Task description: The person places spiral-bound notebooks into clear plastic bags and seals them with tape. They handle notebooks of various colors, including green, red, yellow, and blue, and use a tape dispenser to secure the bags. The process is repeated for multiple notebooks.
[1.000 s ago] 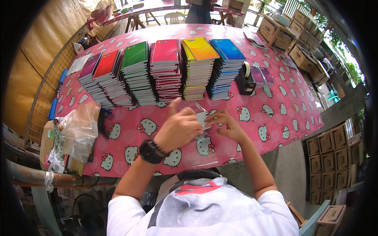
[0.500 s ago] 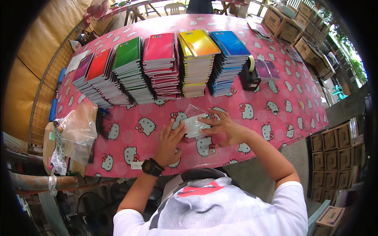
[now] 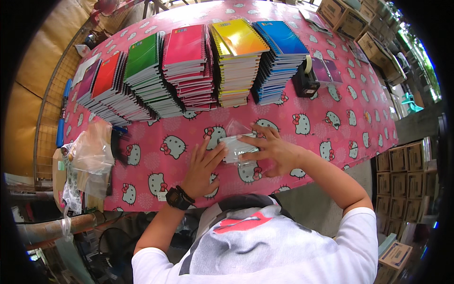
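A small packet wrapped in clear, shiny plastic (image 3: 232, 149) lies flat on the table in front of me, with a loose transparent flap at its far side. What is inside looks whitish; glare hides its kind. My left hand (image 3: 204, 168), a dark watch on its wrist, rests with fingers stretched out, their tips touching the packet's left edge. My right hand (image 3: 274, 149) is spread over the packet's right side, fingertips pressing on its top. Neither hand is closed around it.
Beyond my hands stand tall stacks of spiral notebooks, including yellow (image 3: 236, 38), blue (image 3: 281, 40), pink (image 3: 184, 45) and green (image 3: 142, 57). A black tape dispenser (image 3: 306, 83) sits right of them. Plastic bags (image 3: 94, 156) lie at the left edge; cartons (image 3: 404, 175) are stacked beyond the right edge.
The view has tilted slightly, so the notebook stacks appear higher and larger. Both hands stay at the packet in nearly the same pose.
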The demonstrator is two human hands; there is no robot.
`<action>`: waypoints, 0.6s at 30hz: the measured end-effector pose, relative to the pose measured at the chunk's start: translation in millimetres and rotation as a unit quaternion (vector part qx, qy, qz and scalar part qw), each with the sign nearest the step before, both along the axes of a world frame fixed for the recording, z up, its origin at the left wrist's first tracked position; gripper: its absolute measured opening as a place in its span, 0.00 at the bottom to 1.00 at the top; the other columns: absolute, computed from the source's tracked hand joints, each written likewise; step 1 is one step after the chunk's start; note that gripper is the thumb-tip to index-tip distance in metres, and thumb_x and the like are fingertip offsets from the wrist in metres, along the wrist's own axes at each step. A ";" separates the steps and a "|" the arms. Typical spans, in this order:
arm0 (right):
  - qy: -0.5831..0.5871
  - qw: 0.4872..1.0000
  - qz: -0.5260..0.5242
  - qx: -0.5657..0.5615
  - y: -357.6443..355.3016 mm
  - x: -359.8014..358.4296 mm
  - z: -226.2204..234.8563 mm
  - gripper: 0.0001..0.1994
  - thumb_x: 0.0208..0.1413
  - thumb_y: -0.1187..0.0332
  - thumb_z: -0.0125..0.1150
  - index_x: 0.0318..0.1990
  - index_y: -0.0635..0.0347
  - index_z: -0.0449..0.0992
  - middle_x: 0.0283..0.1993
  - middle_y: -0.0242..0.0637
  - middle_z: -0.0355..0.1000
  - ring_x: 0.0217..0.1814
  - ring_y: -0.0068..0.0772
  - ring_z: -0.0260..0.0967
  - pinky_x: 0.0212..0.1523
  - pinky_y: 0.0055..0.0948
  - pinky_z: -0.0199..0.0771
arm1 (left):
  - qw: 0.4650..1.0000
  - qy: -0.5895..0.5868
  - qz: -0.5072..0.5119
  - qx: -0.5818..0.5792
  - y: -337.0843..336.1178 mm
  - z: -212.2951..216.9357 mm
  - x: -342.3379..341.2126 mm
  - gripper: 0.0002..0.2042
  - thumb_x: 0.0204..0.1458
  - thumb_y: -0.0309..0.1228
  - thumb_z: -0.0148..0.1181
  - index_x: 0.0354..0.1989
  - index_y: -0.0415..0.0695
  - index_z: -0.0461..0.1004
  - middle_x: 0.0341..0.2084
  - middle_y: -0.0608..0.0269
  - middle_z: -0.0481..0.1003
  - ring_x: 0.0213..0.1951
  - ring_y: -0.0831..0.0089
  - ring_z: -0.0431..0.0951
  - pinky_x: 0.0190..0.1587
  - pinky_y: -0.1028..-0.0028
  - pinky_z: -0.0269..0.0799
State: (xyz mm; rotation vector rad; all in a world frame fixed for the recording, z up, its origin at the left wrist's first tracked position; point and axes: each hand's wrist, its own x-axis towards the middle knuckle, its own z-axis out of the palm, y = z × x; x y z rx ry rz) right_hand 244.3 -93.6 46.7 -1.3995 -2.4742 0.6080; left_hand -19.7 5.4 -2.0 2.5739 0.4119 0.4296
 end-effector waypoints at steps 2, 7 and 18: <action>0.013 1.000 0.003 -0.003 4.1 -0.2 -1.5 0.39 0.27 0.63 0.71 0.57 0.33 0.68 0.71 0.34 0.43 0.71 0.61 0.33 0.62 0.61 0.42 | 1.000 0.004 -0.008 -0.003 3.1 3.1 3.0 0.40 0.31 0.28 0.60 0.62 0.50 0.57 0.64 0.60 0.52 0.67 0.48 0.40 0.64 0.45 0.36; 0.059 0.998 0.017 -0.020 11.0 -3.6 -9.5 0.37 0.26 0.61 0.72 0.55 0.33 0.70 0.72 0.36 0.39 0.71 0.62 0.31 0.63 0.60 0.38 | 0.998 0.039 -0.053 -0.011 2.6 18.1 23.3 0.39 0.30 0.30 0.62 0.60 0.57 0.60 0.64 0.64 0.52 0.67 0.49 0.40 0.63 0.44 0.38; 0.569 0.685 -0.363 -0.275 36.2 24.8 -42.6 0.29 0.58 0.49 0.51 0.58 0.62 0.64 0.56 0.42 0.67 0.60 0.35 0.62 0.61 0.35 0.53 | 0.996 0.061 -0.058 0.008 9.8 19.7 26.3 0.39 0.31 0.32 0.65 0.60 0.60 0.60 0.64 0.64 0.51 0.64 0.45 0.47 0.60 0.42 0.47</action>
